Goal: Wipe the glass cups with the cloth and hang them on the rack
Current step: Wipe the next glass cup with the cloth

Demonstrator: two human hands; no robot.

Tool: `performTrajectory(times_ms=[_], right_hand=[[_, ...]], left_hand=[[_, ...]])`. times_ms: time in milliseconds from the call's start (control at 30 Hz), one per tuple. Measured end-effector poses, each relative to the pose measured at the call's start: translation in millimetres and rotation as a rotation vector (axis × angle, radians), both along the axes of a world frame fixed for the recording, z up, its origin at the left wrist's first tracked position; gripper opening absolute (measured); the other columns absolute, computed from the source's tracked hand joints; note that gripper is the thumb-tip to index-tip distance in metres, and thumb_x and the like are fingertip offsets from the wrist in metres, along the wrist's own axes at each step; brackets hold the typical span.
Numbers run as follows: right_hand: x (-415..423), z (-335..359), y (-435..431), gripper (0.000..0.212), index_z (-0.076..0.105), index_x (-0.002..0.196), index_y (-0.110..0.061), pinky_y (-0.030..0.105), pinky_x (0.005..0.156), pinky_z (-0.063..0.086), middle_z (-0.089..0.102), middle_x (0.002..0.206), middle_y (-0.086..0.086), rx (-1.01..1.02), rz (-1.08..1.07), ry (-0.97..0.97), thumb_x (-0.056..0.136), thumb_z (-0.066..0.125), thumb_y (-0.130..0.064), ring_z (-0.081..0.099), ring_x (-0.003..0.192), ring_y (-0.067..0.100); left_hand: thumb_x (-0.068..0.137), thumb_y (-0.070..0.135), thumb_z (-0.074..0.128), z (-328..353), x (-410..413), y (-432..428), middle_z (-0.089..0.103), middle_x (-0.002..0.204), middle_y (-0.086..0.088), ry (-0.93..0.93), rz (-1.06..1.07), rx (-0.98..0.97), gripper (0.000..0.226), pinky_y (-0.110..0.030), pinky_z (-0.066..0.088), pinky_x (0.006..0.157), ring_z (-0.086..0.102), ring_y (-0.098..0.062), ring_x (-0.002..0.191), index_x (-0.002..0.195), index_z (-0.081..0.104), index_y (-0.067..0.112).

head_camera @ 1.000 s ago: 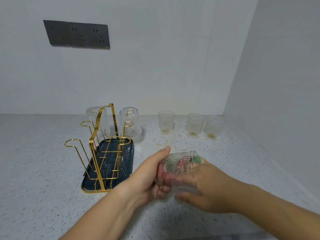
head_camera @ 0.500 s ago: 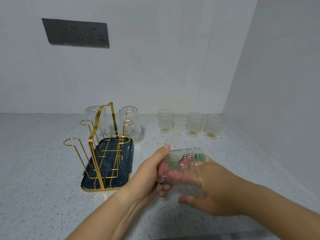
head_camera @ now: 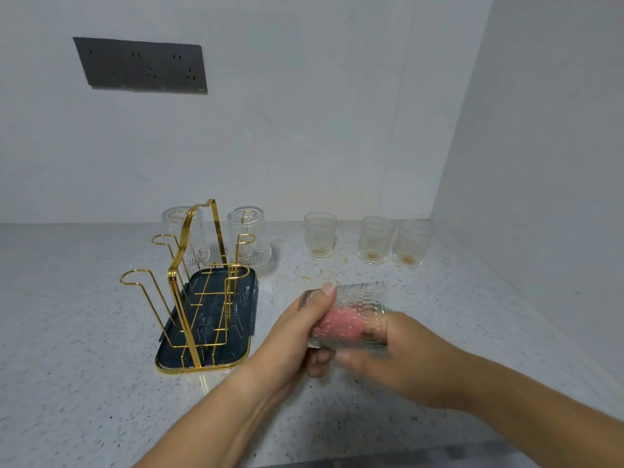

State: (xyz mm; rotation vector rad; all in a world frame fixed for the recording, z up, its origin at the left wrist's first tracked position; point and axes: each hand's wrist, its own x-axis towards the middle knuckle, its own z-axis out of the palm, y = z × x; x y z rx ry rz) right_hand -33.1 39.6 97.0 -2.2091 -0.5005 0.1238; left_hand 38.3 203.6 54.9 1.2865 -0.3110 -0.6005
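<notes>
My left hand (head_camera: 297, 336) grips a ribbed glass cup (head_camera: 358, 298) lying on its side above the counter, thumb on top near its base. My right hand (head_camera: 405, 359) has its fingers inside the cup's mouth, pressing a pink cloth (head_camera: 341, 324) that shows through the glass. The gold wire rack (head_camera: 189, 282) on a dark blue tray (head_camera: 236, 346) stands to the left. Two cups (head_camera: 248, 234) hang upside down on its far pegs. Three upright cups (head_camera: 320, 234) stand in a row near the back wall.
A speckled grey counter (head_camera: 67, 332) meets white walls at the back and right. A dark socket panel (head_camera: 140, 65) is on the back wall. Small yellowish crumbs (head_camera: 314, 276) lie on the counter in front of the standing cups.
The cup has turned in my hands, and the cloth's green edge no longer shows at the mouth. Both hands stay in about the same place.
</notes>
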Motion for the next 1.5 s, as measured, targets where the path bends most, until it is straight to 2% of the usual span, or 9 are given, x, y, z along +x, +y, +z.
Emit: performTrajectory(times_ms=[100, 167, 433, 667, 867, 1000, 1233, 1433, 1500], right_hand=[[-0.5, -8.6, -7.5, 0.025, 0.063, 0.124, -0.041, 0.034, 0.11, 0.04, 0.065, 0.122, -0.024, -0.583, 0.07, -0.414, 0.103, 0.049, -0.043, 0.053, 0.122, -0.001], [0.3, -10.7, -12.3, 0.03, 0.064, 0.122, -0.041, 0.034, 0.108, 0.039, 0.066, 0.115, -0.024, -0.711, 0.062, -0.421, 0.104, 0.041, -0.048, 0.054, 0.116, -0.001], [-4.9, 4.6, -4.4, 0.03, 0.073, 0.114, -0.036, 0.025, 0.103, 0.051, 0.074, 0.113, -0.02, 0.091, -0.165, 0.053, 0.09, 0.077, -0.019, 0.069, 0.109, -0.002], [-0.7, 7.2, -25.0, 0.057, 0.056, 0.132, -0.005, 0.024, 0.084, 0.045, 0.078, 0.095, 0.001, 0.678, -0.151, 0.349, 0.076, 0.051, 0.008, 0.071, 0.097, 0.013], [-7.2, 22.5, -32.4, 0.082, 0.042, 0.147, -0.03, 0.015, 0.114, 0.032, 0.058, 0.147, -0.014, 0.324, 0.057, 0.305, 0.085, 0.033, 0.023, 0.045, 0.142, 0.001], [-7.6, 28.6, -34.1, 0.073, 0.042, 0.134, -0.051, 0.001, 0.109, 0.027, 0.052, 0.138, -0.041, 0.109, -0.023, 0.205, 0.102, 0.038, 0.014, 0.038, 0.136, -0.019], [-5.5, 33.7, -26.6, 0.066, 0.046, 0.138, -0.058, 0.041, 0.112, 0.046, 0.072, 0.115, -0.015, -0.028, -0.107, 0.052, 0.106, 0.043, 0.0, 0.065, 0.115, 0.025], [-1.0, 44.7, -25.6, 0.077, 0.041, 0.144, -0.041, 0.02, 0.12, 0.03, 0.06, 0.143, -0.016, 0.032, 0.059, 0.18, 0.099, 0.028, 0.02, 0.047, 0.141, 0.003], [2.2, 45.5, -26.3, 0.063, 0.059, 0.13, -0.039, 0.024, 0.106, 0.048, 0.074, 0.114, -0.001, 0.069, 0.061, 0.17, 0.102, 0.039, 0.013, 0.067, 0.114, 0.014]], left_hand=[[0.083, 0.072, 0.054, 11.9, -3.0, 4.4, 0.06, 0.056, -0.006, 0.179, -0.162, 0.116, 0.064, -0.016, 0.028, 0.034, 0.048, -0.012, 0.036, 0.083, 0.078, 0.012], [0.09, 0.076, 0.044, 10.2, -0.8, 9.1, 0.072, 0.072, -0.015, 0.151, -0.248, 0.136, 0.077, -0.019, 0.038, 0.038, 0.065, -0.019, 0.048, 0.103, 0.082, 0.011], [0.089, 0.055, 0.06, -4.9, -2.9, 0.5, 0.071, 0.076, -0.011, 0.155, 0.02, -0.107, 0.054, -0.019, 0.044, 0.036, 0.059, -0.014, 0.046, 0.109, 0.078, 0.009], [0.094, 0.054, 0.06, -1.7, 1.7, -0.5, 0.076, 0.085, -0.006, 0.12, 0.205, -0.017, 0.054, -0.023, 0.048, 0.041, 0.064, -0.018, 0.055, 0.124, 0.068, 0.01], [0.094, 0.057, 0.06, -2.6, 2.2, 0.4, 0.076, 0.089, -0.008, 0.149, 0.19, -0.006, 0.055, -0.023, 0.048, 0.04, 0.064, -0.019, 0.056, 0.125, 0.069, 0.013], [0.095, 0.057, 0.059, -0.5, 1.2, 1.0, 0.076, 0.09, -0.008, 0.209, 0.157, -0.053, 0.047, -0.021, 0.048, 0.038, 0.063, -0.019, 0.055, 0.116, 0.075, 0.019], [0.094, 0.057, 0.061, 4.4, 0.7, 1.2, 0.075, 0.088, -0.007, 0.275, 0.132, -0.076, 0.046, -0.021, 0.048, 0.038, 0.063, -0.019, 0.051, 0.114, 0.074, 0.018], [0.092, 0.057, 0.064, 9.2, 2.3, 3.9, 0.072, 0.08, -0.008, 0.374, 0.1, -0.094, 0.044, -0.019, 0.048, 0.034, 0.062, -0.019, 0.045, 0.101, 0.078, 0.016], [0.088, 0.057, 0.068, 8.9, 2.8, 5.0, 0.071, 0.079, -0.009, 0.4, 0.072, -0.102, 0.043, -0.019, 0.048, 0.034, 0.062, -0.02, 0.045, 0.093, 0.08, 0.016]])
